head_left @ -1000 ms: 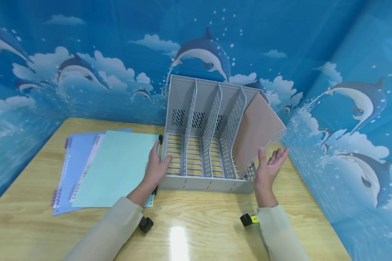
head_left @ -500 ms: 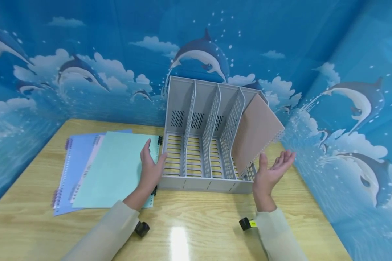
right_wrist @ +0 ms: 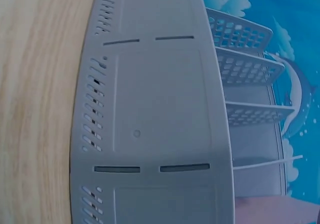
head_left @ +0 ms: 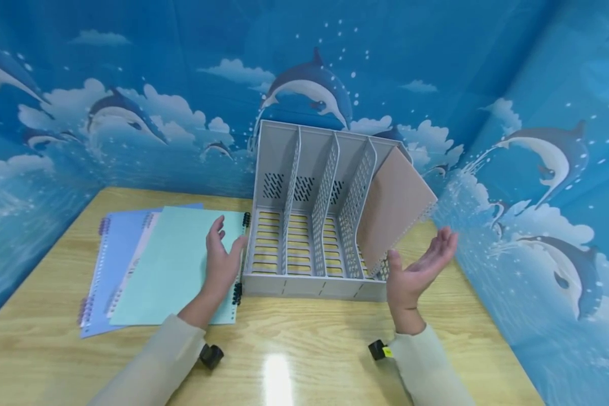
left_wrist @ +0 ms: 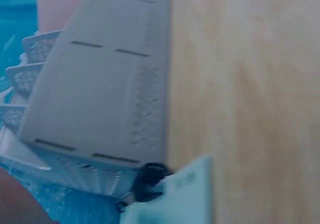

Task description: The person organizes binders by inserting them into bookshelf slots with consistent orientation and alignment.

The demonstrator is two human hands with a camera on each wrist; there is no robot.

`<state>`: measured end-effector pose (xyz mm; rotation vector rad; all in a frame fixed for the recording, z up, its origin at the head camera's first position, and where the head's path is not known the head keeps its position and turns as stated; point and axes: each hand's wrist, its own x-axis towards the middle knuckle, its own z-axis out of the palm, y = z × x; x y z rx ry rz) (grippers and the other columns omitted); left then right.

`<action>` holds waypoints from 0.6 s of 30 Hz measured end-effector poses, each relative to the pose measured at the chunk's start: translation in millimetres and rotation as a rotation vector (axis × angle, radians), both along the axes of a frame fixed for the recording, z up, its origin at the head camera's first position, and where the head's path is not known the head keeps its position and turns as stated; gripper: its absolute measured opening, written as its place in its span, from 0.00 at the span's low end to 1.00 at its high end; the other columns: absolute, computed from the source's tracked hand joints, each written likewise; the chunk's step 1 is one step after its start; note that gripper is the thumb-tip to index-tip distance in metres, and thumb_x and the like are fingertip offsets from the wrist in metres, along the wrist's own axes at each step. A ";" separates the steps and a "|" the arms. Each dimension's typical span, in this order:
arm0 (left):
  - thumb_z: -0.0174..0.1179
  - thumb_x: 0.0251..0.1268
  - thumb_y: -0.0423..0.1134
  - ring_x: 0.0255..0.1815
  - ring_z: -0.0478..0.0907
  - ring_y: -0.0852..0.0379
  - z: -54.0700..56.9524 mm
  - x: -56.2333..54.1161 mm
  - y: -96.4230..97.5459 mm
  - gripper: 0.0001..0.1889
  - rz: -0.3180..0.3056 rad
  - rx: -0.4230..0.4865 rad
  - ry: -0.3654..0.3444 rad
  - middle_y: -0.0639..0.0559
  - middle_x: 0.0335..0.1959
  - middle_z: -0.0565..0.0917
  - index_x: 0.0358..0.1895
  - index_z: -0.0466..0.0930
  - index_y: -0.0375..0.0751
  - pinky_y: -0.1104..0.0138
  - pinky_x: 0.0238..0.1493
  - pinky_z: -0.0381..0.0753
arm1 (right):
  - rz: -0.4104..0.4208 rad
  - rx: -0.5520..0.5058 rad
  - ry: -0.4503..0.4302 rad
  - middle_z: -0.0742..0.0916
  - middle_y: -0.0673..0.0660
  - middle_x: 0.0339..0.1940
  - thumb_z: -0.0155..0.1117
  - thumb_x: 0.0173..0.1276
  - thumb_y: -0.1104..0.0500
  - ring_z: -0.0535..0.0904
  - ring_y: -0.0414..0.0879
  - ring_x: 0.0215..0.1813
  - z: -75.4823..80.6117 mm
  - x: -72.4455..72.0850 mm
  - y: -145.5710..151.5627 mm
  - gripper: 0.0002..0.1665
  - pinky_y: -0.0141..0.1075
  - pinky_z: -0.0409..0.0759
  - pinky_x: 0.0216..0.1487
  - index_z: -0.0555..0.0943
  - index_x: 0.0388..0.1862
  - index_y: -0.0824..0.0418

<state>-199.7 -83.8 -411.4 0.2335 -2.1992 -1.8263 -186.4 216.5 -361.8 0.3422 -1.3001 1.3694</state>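
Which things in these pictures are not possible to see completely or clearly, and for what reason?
Pale notebook, head view: mostly covered by the mint-green notebook.
Blue notebook, head view: partly beneath those two.
Mint-green notebook, left wrist view: cut off by the bottom edge.
Brown notebook, right wrist view: cut off by the bottom edge, partly behind the file organizer.
Left hand, left wrist view: blurred, cut off at the lower left corner.

We recorded bright light, white glare on the table (head_left: 325, 344) and faint shadow beside the right sleeve (head_left: 431, 363). The left wrist view was blurred, the right sharper.
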 end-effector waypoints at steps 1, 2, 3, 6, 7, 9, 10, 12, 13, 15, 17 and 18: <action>0.52 0.73 0.42 0.75 0.51 0.42 1.5 -1.2 -1.9 0.35 0.010 0.006 0.004 0.41 0.76 0.51 0.77 0.46 0.45 0.48 0.73 0.55 | 0.006 0.024 0.021 0.64 0.68 0.70 0.81 0.45 0.40 0.56 0.58 0.74 -2.9 -1.8 -0.4 0.76 0.51 0.46 0.77 0.45 0.70 0.84; 0.52 0.73 0.42 0.75 0.52 0.42 3.3 -2.2 -4.0 0.35 0.020 0.012 0.006 0.41 0.76 0.52 0.77 0.46 0.45 0.48 0.73 0.56 | 0.005 0.053 0.035 0.65 0.69 0.69 0.80 0.45 0.39 0.57 0.59 0.73 -6.1 -3.6 -0.4 0.76 0.53 0.47 0.77 0.45 0.69 0.85; 0.52 0.73 0.42 0.75 0.52 0.42 5.3 -2.9 -6.2 0.35 0.027 0.019 0.006 0.42 0.76 0.52 0.77 0.47 0.45 0.49 0.73 0.56 | 0.007 0.079 0.048 0.65 0.69 0.69 0.80 0.45 0.39 0.58 0.59 0.73 -9.5 -5.5 -0.3 0.76 0.54 0.48 0.76 0.45 0.69 0.85; 0.51 0.74 0.42 0.75 0.52 0.44 11.5 -3.9 -12.7 0.34 0.027 0.051 -0.010 0.43 0.76 0.51 0.77 0.45 0.46 0.50 0.73 0.58 | -0.004 0.174 0.067 0.67 0.72 0.67 0.79 0.46 0.38 0.60 0.60 0.71 -18.6 -9.3 -1.5 0.75 0.55 0.51 0.75 0.46 0.67 0.87; 0.50 0.74 0.42 0.76 0.52 0.44 13.9 -3.6 -14.6 0.35 0.022 0.062 -0.018 0.44 0.76 0.51 0.78 0.45 0.46 0.50 0.72 0.58 | -0.010 0.213 0.073 0.67 0.73 0.66 0.78 0.47 0.38 0.61 0.60 0.71 -20.4 -10.0 -2.5 0.74 0.54 0.52 0.75 0.47 0.66 0.88; 0.50 0.75 0.43 0.76 0.52 0.45 18.3 -2.7 -17.9 0.35 0.013 0.086 -0.031 0.45 0.77 0.51 0.78 0.43 0.47 0.50 0.72 0.59 | -0.010 0.292 0.092 0.68 0.75 0.64 0.77 0.51 0.39 0.63 0.61 0.70 -22.4 -10.5 -5.5 0.70 0.54 0.55 0.74 0.48 0.64 0.89; 0.49 0.75 0.43 0.76 0.52 0.45 20.1 -2.0 -19.7 0.35 0.009 0.093 -0.039 0.45 0.77 0.51 0.78 0.43 0.48 0.50 0.72 0.59 | -0.012 0.337 0.101 0.68 0.76 0.63 0.76 0.53 0.40 0.63 0.61 0.69 -23.4 -10.1 -7.6 0.68 0.54 0.56 0.74 0.49 0.64 0.89; 0.48 0.75 0.44 0.76 0.52 0.45 23.6 -0.6 -22.3 0.35 0.000 0.090 -0.060 0.46 0.77 0.50 0.78 0.41 0.50 0.50 0.72 0.59 | -0.014 0.416 0.132 0.69 0.77 0.62 0.74 0.55 0.41 0.65 0.62 0.68 -23.8 -8.8 -12.6 0.64 0.53 0.59 0.73 0.51 0.64 0.88; 0.48 0.76 0.45 0.76 0.52 0.45 24.9 -0.2 -23.5 0.35 -0.003 0.083 -0.070 0.46 0.77 0.50 0.78 0.41 0.51 0.51 0.72 0.59 | -0.021 0.456 0.148 0.70 0.77 0.61 0.73 0.57 0.41 0.65 0.62 0.68 -23.5 -7.8 -15.2 0.63 0.52 0.60 0.72 0.52 0.64 0.88; 0.48 0.76 0.46 0.76 0.52 0.45 27.1 0.2 -26.3 0.35 -0.012 0.071 -0.085 0.47 0.77 0.50 0.78 0.40 0.53 0.51 0.72 0.59 | -0.032 0.527 0.178 0.72 0.77 0.60 0.71 0.58 0.40 0.67 0.61 0.68 -23.3 -5.6 -20.7 0.60 0.50 0.62 0.72 0.55 0.64 0.87; 0.48 0.75 0.46 0.76 0.53 0.45 28.6 0.5 -29.6 0.35 -0.025 0.063 -0.096 0.46 0.77 0.51 0.78 0.40 0.53 0.50 0.72 0.60 | -0.028 0.589 0.210 0.73 0.78 0.59 0.69 0.60 0.39 0.68 0.61 0.67 -22.8 -3.4 -26.8 0.58 0.48 0.65 0.71 0.58 0.63 0.87; 0.48 0.75 0.46 0.76 0.53 0.45 29.2 0.5 -31.6 0.35 -0.029 0.059 -0.099 0.46 0.77 0.51 0.78 0.40 0.53 0.49 0.72 0.60 | -0.018 0.618 0.220 0.74 0.78 0.59 0.69 0.60 0.39 0.68 0.61 0.67 -23.1 -2.4 -29.8 0.58 0.48 0.65 0.71 0.59 0.62 0.87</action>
